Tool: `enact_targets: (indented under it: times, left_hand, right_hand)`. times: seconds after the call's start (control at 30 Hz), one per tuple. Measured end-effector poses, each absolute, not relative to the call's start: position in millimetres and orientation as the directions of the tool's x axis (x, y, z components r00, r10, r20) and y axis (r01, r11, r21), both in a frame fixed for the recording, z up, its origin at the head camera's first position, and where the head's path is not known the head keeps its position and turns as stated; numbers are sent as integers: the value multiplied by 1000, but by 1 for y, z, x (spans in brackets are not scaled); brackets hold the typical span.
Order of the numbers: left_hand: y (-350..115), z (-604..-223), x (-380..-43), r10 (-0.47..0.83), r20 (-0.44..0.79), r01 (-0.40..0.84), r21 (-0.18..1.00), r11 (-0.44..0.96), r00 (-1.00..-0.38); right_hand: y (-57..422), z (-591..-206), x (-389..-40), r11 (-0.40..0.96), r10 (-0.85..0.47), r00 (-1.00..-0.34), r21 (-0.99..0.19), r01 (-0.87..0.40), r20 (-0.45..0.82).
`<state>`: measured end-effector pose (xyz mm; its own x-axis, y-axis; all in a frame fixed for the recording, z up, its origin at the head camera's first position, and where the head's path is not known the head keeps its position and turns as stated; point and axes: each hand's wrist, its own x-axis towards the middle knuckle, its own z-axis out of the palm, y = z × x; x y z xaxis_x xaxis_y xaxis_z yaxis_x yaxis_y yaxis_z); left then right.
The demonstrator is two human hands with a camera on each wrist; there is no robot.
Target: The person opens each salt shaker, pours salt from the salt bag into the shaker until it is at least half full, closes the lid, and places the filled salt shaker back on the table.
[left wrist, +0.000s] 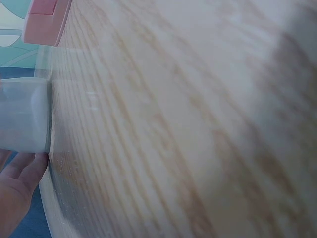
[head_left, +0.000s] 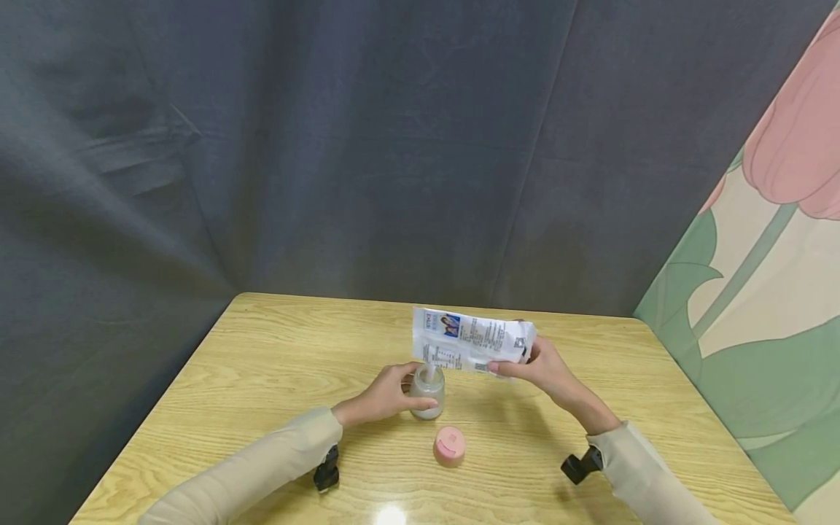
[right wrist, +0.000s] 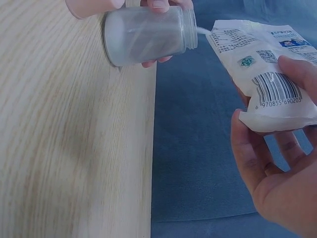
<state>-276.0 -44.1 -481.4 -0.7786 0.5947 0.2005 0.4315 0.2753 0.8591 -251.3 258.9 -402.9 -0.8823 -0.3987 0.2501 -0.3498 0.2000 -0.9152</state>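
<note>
A clear glass jar [head_left: 429, 403] stands upright on the wooden table, with white material in its lower part. My left hand [head_left: 383, 396] holds it from the left, fingers behind and thumb in front. Tilted above the mouth is a white printed bag [head_left: 474, 340], gripped at its right end by my right hand [head_left: 550, 372]. From the bag's lower corner a thin white stream runs into the jar, also seen in the right wrist view beside the barcode side of the bag [right wrist: 277, 89]. In the left wrist view only the jar's lower part [left wrist: 25, 114] shows.
A pink lid [head_left: 449, 446] lies on the table [head_left: 275, 350] just in front of the jar. Dark grey-blue cloth [head_left: 394, 146] hangs behind the table, and a flower-patterned panel [head_left: 755, 292] stands at the right.
</note>
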Motion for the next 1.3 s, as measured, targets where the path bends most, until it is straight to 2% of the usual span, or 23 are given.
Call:
enact_targets:
  times: [0.97, 1.2, 1.3]
  left_hand:
    - [-44, -482, -275, 590, 209, 423, 871, 249, -780]
    - [-43, -451, -257, 594, 232, 450, 858, 249, -770]
    - [-43, -459, -262, 592, 220, 439, 862, 254, -775]
  right_hand:
    - [258, -399, -251, 167, -410, -869, -913, -371, 278]
    - [259, -399, -252, 182, -407, -871, -910, -373, 276]
    - [259, -398, -251, 174, -409, -869, -911, -373, 278]
